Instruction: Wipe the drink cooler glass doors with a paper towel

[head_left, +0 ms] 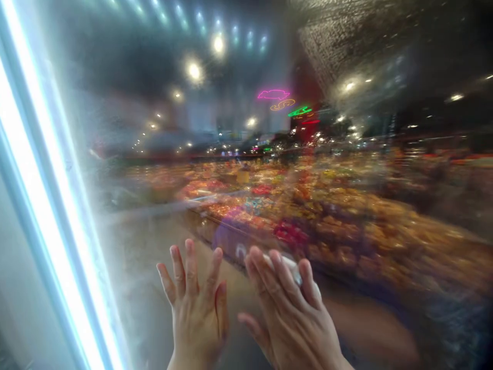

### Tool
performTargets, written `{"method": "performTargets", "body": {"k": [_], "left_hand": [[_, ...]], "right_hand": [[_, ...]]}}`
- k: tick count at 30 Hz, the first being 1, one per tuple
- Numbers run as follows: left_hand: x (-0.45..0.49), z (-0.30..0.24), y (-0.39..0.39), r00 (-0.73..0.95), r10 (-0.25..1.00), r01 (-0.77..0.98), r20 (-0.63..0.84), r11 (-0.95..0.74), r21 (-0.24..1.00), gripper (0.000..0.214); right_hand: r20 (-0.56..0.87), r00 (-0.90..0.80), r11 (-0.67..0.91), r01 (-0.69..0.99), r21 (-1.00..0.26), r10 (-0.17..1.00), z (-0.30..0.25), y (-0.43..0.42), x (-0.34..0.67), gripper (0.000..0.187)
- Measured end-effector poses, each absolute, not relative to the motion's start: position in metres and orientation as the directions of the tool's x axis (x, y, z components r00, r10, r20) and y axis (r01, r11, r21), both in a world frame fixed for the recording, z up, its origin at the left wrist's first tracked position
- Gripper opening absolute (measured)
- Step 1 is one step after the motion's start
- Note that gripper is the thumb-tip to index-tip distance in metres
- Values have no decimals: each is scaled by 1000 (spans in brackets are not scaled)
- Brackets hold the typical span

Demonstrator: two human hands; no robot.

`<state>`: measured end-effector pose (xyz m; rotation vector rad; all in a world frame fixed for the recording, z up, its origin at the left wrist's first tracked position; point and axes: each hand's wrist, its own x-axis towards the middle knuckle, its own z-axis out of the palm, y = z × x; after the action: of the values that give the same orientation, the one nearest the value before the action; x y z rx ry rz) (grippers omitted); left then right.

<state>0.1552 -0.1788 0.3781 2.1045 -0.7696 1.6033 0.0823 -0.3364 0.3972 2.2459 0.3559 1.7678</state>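
The left hand (196,308) is spread wide, holding nothing; the right hand (295,313) is open too, fingers straight, a whitish, half-hidden object (292,265) just behind them (touching or not, I cannot tell). Beyond, rounded gold and red heaps (346,231) glint, blurred into streaks.

Mostly dim & v. blurry, w/ tube lights (66,190) glaring at L.

No words, brands or numbers can be read. Wordless outlines are shown by a pink neon sign (273,94), by an orange neon sign (283,105) just below and right of it, and by a green neon sign (300,111) farther below and right. Well below the pink neon sign, a pale mark (241,251) is blurred.
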Motion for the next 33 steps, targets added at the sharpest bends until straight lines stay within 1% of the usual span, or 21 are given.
{"method": "performTargets", "body": {"k": [2,4,5,7,9,11,14,17,19,21,23,24,27,29,30,31,33], "left_hand": [[156,381,-177,193,-184,-639,964,-769,-19,84],[156,381,-176,189,-171,-651,967,-759,-7,84],[155,379,-176,192,-167,-656,967,-755,-1,85],[153,373,-176,193,-170,-658,966,-753,-1,87],[150,367,-175,193,-182,-652,964,-758,-13,89],[147,363,-173,187,-192,-648,963,-761,-26,90],[144,364,-170,201,-191,-659,961,-752,-12,89],[142,365,-169,254,-139,-666,957,-742,69,86],[143,364,-169,273,-120,-672,955,-734,100,86],[146,362,-170,258,-133,-682,957,-727,83,86],[150,361,-172,233,-147,-688,961,-723,56,85],[153,361,-174,229,-141,-688,963,-723,58,84],[160,363,-180,246,-97,-687,964,-719,103,84],[165,366,-184,250,-75,-684,965,-719,121,83],[167,367,-185,248,-68,-683,966,-719,125,82],[170,367,-185,248,-62,-682,967,-720,128,82],[175,368,-183,253,-58,-679,966,-721,135,81]], "right_hand": [[906,228,-929,-17,371,357,430,-333,82,75],[912,216,-928,-60,369,349,449,-332,81,75],[914,217,-929,-64,365,344,448,-333,80,75],[909,216,-927,-39,372,356,429,-335,77,74],[897,205,-916,4,400,393,401,-336,77,71],[885,194,-905,30,425,422,389,-333,76,65],[885,225,-910,20,415,409,410,-320,76,57],[895,250,-922,-20,387,370,433,-308,76,57],[894,271,-924,-33,380,358,424,-303,76,55],[872,276,-905,-11,425,405,405,-302,77,53],[841,279,-875,-4,484,464,399,-304,79,57],[836,282,-867,-27,498,471,405,-306,81,60],[863,280,-874,-132,467,419,461,-314,86,67],[880,261,-882,-156,444,396,501,-322,88,71],[884,253,-886,-153,437,393,512,-326,89,74],[888,248,-890,-152,430,387,515,-331,88,76],[895,238,-893,-161,420,378,497,-342,86,80]]}}
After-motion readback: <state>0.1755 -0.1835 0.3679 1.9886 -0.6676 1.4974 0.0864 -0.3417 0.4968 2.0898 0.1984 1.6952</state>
